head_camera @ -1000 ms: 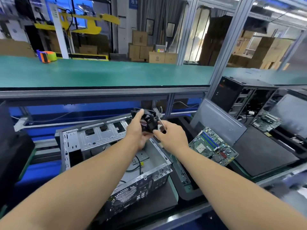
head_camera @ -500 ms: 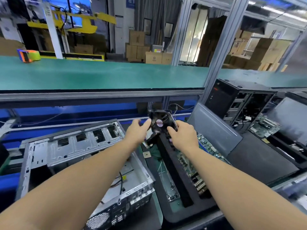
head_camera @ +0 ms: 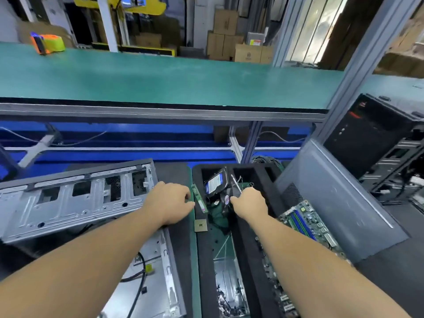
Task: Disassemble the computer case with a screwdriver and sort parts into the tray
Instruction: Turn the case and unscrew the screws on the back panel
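Observation:
The open metal computer case (head_camera: 78,200) lies on its side at the left. To its right sits the black foam tray (head_camera: 205,267). My left hand (head_camera: 169,203) hovers over the tray's left rim with its fingers loosely curled, holding nothing. My right hand (head_camera: 250,203) is in the tray's far middle compartment and grips the screwdriver (head_camera: 236,184), whose shaft points away from me. The black fan (head_camera: 226,199) lies in that compartment against my right fingertips, below a hard drive (head_camera: 215,182). A RAM stick (head_camera: 199,198) and a CPU chip (head_camera: 200,225) lie near the tray's left rim.
A green motherboard (head_camera: 307,221) rests in the tray's right side. A grey side panel (head_camera: 332,203) leans just beyond it. Another black computer tower (head_camera: 376,143) stands at the far right. A green shelf (head_camera: 160,79) with a tape dispenser (head_camera: 47,43) runs overhead.
Both hands carried the fan from above the case rightward and down into the tray. My left hand has come off the fan and drawn back to the left.

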